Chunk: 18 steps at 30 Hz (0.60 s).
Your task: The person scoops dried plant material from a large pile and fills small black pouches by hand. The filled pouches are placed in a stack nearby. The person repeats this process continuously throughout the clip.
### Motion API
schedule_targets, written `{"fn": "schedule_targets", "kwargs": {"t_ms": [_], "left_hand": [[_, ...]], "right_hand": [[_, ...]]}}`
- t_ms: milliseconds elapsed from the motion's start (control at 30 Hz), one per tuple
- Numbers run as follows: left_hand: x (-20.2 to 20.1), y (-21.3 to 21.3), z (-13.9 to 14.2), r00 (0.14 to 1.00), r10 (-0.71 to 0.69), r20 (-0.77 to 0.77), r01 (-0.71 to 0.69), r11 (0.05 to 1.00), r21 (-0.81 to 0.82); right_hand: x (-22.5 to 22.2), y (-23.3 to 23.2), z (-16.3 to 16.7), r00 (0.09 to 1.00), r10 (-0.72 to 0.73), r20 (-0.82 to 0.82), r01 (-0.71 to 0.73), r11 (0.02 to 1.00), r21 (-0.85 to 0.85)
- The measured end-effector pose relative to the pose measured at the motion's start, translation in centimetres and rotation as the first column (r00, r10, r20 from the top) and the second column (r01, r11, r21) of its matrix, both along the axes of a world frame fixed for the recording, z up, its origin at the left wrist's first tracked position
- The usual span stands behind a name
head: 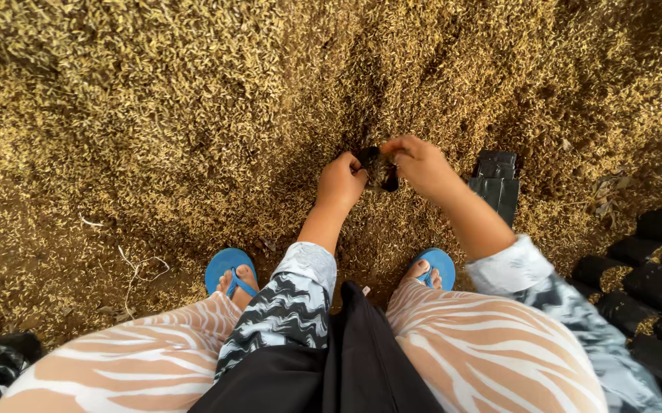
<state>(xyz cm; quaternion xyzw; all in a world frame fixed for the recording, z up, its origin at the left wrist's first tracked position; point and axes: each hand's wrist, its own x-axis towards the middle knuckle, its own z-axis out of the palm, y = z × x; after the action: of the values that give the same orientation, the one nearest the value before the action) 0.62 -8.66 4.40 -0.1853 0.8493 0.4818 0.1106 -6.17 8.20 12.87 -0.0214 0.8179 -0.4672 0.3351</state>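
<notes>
Two hands [380, 174] pinching small black bag [379, 170], husk pile [193, 99]

I hold a small black plastic grow bag [379, 170] over the rice-husk heap [193, 115], its mouth pinched open and seemingly partly filled with husk.

A plant nursery or farm work spot; a big husk pile [193, 115] covers the ground; small black bags [652, 283] full of husk sit in rows beside it.
</notes>
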Motion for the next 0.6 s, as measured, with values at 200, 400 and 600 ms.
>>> {"fn": "schedule_targets", "kwargs": {"t_ms": [200,400,600], "left_hand": [[1.3,0.5,1.3,0.996,0.08,-0.037,-0.08,0.997,-0.002],[3.1,1.9,1.8,0.972,0.224,-0.075,-0.216,0.971,0.099],[3.4,5.1,-0.5,0.915,0.24,-0.325,-0.238,0.97,0.044]], "right_hand": [[-2.1,0.6,5.3,0.638,0.701,-0.318,-0.449,0.674,0.586],[0.1,-0.8,5.3,0.266,0.959,0.095,-0.7,0.125,0.703],[2.8,0.4,-0.7,0.258,0.951,0.171,-0.642,0.036,0.766]]}}
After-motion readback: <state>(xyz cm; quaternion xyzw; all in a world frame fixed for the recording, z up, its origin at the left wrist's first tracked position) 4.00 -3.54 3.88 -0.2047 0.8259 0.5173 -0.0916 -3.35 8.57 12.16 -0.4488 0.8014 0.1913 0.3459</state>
